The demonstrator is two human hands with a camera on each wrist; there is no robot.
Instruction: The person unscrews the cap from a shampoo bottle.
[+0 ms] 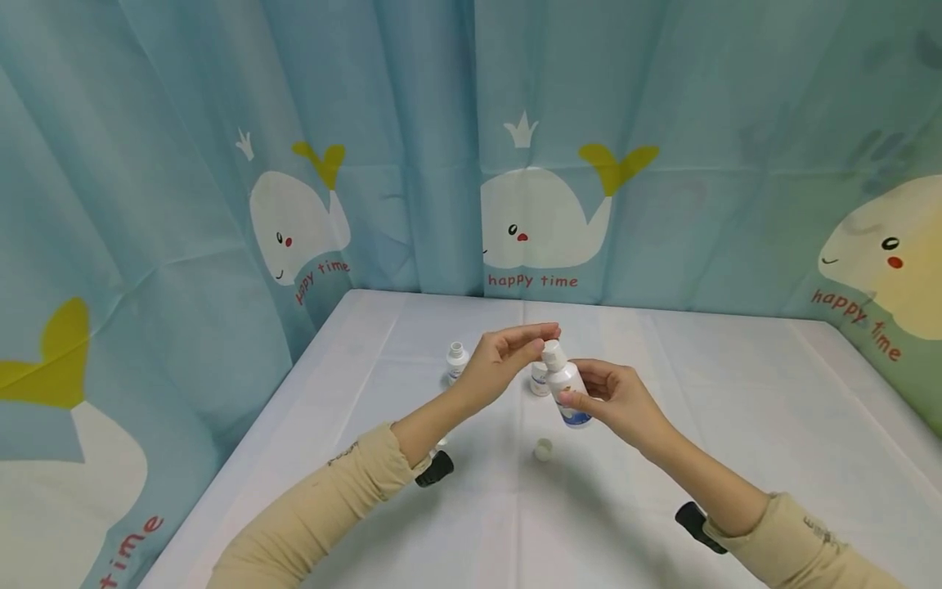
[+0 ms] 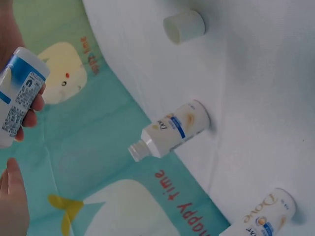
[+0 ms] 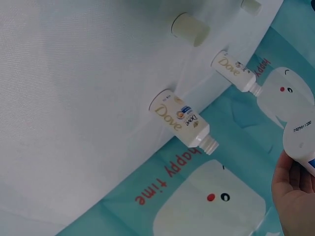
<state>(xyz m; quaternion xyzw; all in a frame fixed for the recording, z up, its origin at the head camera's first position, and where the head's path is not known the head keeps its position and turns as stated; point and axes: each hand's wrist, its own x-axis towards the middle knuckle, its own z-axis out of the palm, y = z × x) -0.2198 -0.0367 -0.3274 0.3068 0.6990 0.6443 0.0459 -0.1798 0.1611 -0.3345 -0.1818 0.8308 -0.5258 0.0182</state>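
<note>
My right hand [image 1: 621,405] grips a white Dove bottle [image 1: 565,393] around its body, thumb in front, and holds it tilted above the table. A white cap [image 1: 553,353] sits on the bottle's top. The left hand [image 1: 500,360] is at this cap, its fingers fairly straight behind and above it and the thumb beside it. In the left wrist view, the held bottle [image 2: 22,93] is at the left edge, its top out of frame. Two more Dove bottles, a nearer one [image 3: 182,118] and a farther one [image 3: 234,71], stand on the table with bare threaded necks.
A loose white cap [image 1: 543,449] lies on the white-covered table [image 1: 625,507] below the held bottle. Another cap [image 3: 251,6] shows at the top of the right wrist view. Blue curtains [image 1: 412,98] printed with whales enclose the table's back and sides.
</note>
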